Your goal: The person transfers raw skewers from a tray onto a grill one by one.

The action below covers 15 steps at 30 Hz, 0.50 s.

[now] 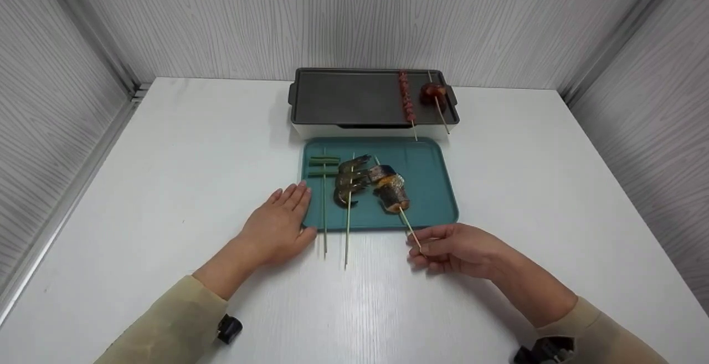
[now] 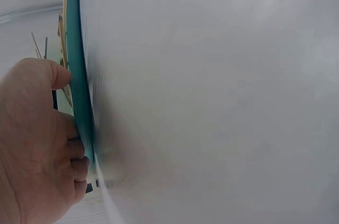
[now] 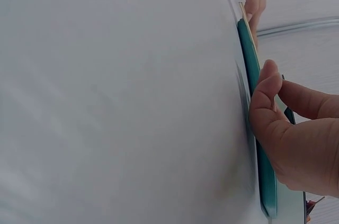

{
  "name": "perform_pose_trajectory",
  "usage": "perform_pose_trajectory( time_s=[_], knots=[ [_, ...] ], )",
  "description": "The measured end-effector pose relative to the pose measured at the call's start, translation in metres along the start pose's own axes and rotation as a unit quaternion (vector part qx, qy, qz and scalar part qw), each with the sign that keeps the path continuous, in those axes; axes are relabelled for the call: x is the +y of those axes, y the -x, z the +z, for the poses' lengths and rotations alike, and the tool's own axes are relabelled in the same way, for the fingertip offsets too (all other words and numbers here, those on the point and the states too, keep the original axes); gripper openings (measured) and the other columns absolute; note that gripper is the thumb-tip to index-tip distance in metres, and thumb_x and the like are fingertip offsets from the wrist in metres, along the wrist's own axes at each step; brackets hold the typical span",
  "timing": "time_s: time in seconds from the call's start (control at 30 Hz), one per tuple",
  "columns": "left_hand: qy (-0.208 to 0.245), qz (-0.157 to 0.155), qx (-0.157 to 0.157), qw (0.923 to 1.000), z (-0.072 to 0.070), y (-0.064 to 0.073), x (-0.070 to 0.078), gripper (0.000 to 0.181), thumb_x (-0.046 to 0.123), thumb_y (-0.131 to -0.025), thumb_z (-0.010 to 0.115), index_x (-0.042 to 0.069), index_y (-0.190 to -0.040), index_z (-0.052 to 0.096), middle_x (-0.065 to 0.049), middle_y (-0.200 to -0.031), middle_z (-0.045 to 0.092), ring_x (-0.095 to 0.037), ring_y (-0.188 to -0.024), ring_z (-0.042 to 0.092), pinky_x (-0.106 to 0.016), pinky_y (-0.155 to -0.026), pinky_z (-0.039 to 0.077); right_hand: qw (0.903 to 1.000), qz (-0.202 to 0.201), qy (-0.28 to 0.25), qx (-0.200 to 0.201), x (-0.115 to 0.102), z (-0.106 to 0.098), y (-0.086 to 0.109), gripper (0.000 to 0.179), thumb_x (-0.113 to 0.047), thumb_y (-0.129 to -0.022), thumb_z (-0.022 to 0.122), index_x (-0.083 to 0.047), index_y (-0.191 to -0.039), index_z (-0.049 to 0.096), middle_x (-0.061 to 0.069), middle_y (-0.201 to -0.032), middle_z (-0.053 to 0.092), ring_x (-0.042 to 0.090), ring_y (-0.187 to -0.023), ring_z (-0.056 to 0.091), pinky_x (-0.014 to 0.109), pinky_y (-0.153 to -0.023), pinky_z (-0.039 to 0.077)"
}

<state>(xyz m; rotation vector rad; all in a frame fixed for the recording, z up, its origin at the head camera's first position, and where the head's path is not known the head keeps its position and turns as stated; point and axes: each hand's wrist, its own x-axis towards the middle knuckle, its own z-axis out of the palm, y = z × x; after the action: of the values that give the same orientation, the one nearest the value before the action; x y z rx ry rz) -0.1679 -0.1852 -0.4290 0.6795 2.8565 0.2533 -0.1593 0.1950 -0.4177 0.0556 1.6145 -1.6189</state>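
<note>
The white table (image 1: 354, 314), faintly grained and slightly reflective, forms the support surface. Directly on it sit two units: a rectangular teal tray (image 1: 427, 181) with rounded corners and, just behind, a dark-topped, white-sided rectangular griddle (image 1: 349, 98) near the rear edge.

The head camera is looking forward and down from above the near side of the counter (image 1: 354, 308), and it is including the whole teal tray (image 1: 429, 186) and the grill (image 1: 346, 95). The left wrist camera is viewing the left hand (image 1: 278, 222) closely, low and turned sideways. The right wrist camera is facing the right hand (image 1: 457, 250) similarly, also catching the left hand beyond. All views are sharing the tray, both wrist ones edge-on.
</note>
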Motion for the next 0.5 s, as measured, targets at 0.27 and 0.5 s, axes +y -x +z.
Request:
perform_pose_trajectory(
  time_s=[0.27,0.5],
  knots=[
    [-0.005,0.0,-0.004,1.0,0.0002,-0.0006,-0.0004,0.079,0.045,-0.11,0.04,-0.008,-0.165,0.02,-0.024,-0.174,0.016,-0.04,-0.161,0.016,-0.054,-0.13,0.015,1.0,-0.003,0.004,-0.001,-0.0013,0.0005,0.0023,0.043,-0.005,-0.104,0.065,0.008,-0.144,0.058,0.013,-0.117,0.077,0.015,-0.099,0.075,0.025,-0.079,0.057],
    [-0.003,0.0,-0.001,1.0,0.0002,-0.0005,-0.0001,0.079,0.044,-0.109,0.04,-0.008,-0.165,0.021,-0.024,-0.173,0.017,-0.04,-0.161,0.017,-0.054,-0.129,0.015,0.9999,-0.013,-0.004,0.007,-0.0024,0.0034,0.0057,0.044,-0.008,-0.103,0.068,0.007,-0.144,0.059,0.011,-0.119,0.077,0.016,-0.101,0.074,0.025,-0.082,0.056]
  ],
)
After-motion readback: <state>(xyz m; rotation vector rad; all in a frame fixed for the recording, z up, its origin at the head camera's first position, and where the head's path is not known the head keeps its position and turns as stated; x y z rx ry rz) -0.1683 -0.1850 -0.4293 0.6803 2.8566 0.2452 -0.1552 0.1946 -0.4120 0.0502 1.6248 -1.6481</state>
